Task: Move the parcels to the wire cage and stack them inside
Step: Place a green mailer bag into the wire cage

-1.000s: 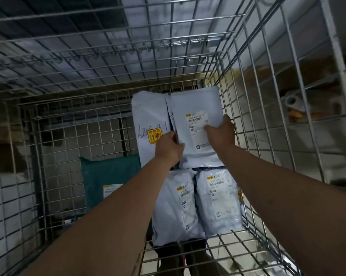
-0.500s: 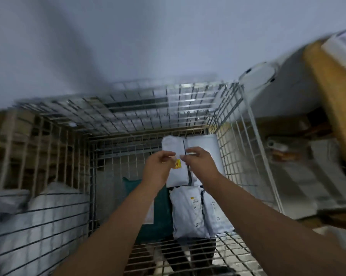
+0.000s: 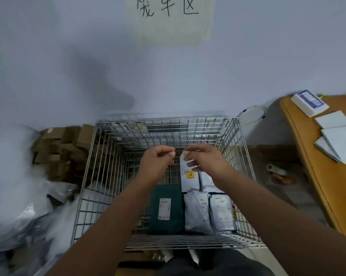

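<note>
The wire cage [image 3: 168, 121] stands open-topped in front of me against the wall. Inside, on the right, two white parcels [image 3: 190, 176] stand side by side on two more white parcels [image 3: 197, 212]; one of the upper pair carries a yellow sticker. A dark teal parcel [image 3: 166, 208] stands left of them. My left hand [image 3: 158, 159] and my right hand [image 3: 205, 159] hover over the cage near the top of the upper parcels. The fingers of both are loosely curled and hold nothing. My right hand hides part of the upper right parcel.
Cardboard boxes [image 3: 64, 148] and a heap of plastic-wrapped bags [image 3: 18, 186] lie left of the cage. A wooden table [image 3: 317, 186] at the right carries a white box [image 3: 308, 102] and papers [image 3: 339, 136]. A paper sign [image 3: 174, 18] hangs on the wall.
Both hands have let go of the upper white parcels and drawn back above the cage. My view has pulled up and out of the cage.
</note>
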`<state>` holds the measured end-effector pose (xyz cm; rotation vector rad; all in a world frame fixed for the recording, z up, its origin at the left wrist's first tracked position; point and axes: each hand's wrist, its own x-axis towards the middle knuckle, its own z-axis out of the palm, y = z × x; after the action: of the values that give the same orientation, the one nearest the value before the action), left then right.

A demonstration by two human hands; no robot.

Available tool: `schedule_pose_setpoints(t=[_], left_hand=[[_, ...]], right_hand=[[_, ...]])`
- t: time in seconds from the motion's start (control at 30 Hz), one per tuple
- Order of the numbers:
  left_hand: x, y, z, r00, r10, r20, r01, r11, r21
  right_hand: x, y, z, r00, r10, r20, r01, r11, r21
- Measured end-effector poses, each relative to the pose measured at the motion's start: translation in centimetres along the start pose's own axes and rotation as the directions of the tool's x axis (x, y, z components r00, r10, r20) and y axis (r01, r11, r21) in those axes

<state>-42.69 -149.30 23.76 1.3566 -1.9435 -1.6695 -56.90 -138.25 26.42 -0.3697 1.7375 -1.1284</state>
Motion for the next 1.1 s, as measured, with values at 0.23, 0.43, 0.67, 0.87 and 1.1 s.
schedule_pose_setpoints(t=[0.23, 0.43, 0.67, 0.87, 1.1], left_hand=[[-4.8, 1.6, -1.9, 0.998, 0.038, -0.046, -0.032, 0.993, 0.117], [-11.5, 0.7, -1.0, 0.977, 0.01, -0.215, -0.001, 0.999, 0.044], [-21.0, -2.6, 0.5, 0.932, -0.111, -0.345, 0.106, 0.994, -0.035], [-27.5, -6.8, -1.5, 0.887, -0.189, -0.421, 0.159, 0.982, -0.105], [-33.9, -14.7, -6.5, 0.819, -0.3, -0.49, 0.183, 0.945, -0.272]], right_hand=[[-4.2, 0.0, 0.8, 0.991, -0.008, 0.133, 0.025, 0.991, -0.129], [-8.2, 2.6, 0.7, 0.967, 0.009, 0.256, 0.046, 0.976, -0.211], [-12.8, 6.5, 3.4, 0.932, 0.065, 0.358, 0.052, 0.949, -0.31], [-16.3, 8.9, 8.2, 0.897, 0.111, 0.429, 0.064, 0.926, -0.373], [-19.5, 13.1, 15.1, 0.887, 0.142, 0.439, 0.086, 0.884, -0.46]])
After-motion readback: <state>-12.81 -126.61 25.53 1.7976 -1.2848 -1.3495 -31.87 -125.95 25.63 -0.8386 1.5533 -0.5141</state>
